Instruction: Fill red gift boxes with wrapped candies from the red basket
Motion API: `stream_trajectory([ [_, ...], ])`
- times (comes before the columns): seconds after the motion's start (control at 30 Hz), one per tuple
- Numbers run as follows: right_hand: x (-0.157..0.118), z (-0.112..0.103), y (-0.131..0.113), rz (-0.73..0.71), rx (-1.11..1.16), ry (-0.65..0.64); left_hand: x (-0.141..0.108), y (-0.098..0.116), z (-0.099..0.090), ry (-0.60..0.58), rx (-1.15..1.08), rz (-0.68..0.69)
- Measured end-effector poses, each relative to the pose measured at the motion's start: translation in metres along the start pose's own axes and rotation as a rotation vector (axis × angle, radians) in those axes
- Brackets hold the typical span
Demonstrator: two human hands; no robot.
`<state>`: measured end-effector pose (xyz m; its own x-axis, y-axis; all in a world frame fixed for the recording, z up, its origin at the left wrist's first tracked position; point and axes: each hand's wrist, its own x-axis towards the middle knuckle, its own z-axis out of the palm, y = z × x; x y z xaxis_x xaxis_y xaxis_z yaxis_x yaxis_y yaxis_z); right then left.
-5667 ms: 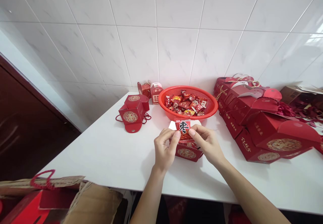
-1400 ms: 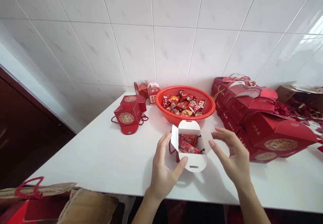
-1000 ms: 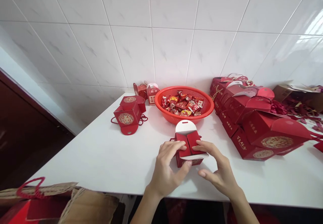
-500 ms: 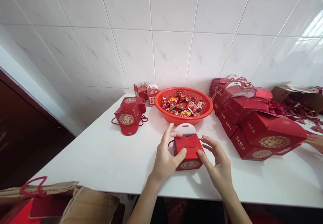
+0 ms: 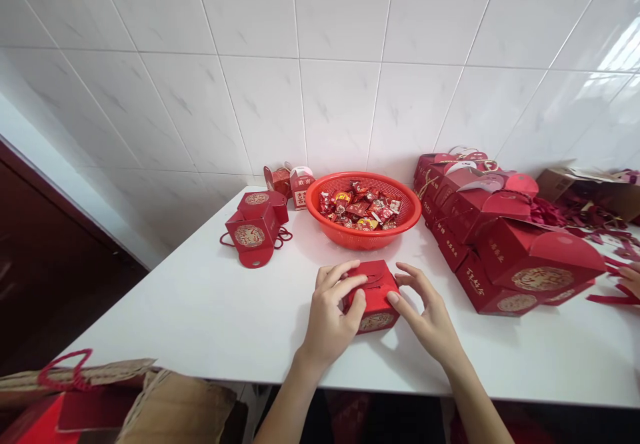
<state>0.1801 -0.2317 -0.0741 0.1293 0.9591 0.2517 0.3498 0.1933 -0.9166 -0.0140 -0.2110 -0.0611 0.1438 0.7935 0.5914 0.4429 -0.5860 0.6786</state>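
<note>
A small red gift box [image 5: 376, 306] with a gold round print on its front sits on the table before me, its top flap folded down over the slot. My left hand [image 5: 334, 306] holds it from the left, fingertips pressing on the flap and thumb along the near top edge. On the other side my right hand [image 5: 424, 307] steadies it, thumb on the right top corner and fingers curved round the right side. Just behind the box stands a red plastic basket [image 5: 364, 235] of wrapped candies [image 5: 361, 208].
An open red box [image 5: 253, 229] with cords stands on the left of the white table [image 5: 200, 324]. Stacked red boxes [image 5: 505, 264] fill the right, with another person's hand [image 5: 631, 279] beside red ribbons. A cardboard carton [image 5: 175, 407] is at bottom left, a tiled wall behind.
The box's upright white-backed flap has been folded forward and down onto the top by my left fingers. At the far right, the other person's hand now has red ribbon by it.
</note>
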Motion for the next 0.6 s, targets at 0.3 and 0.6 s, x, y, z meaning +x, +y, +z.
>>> stream_trajectory([
  [0.3, -0.006, -0.007, -0.029, -0.112, 0.242, 0.078, -0.002, 0.005, -0.009, -0.16, 0.03, -0.256],
  [0.6, -0.003, 0.004, -0.042, -0.163, -0.133, -0.123, 0.009, 0.013, -0.029, 0.004, -0.185, -0.317],
])
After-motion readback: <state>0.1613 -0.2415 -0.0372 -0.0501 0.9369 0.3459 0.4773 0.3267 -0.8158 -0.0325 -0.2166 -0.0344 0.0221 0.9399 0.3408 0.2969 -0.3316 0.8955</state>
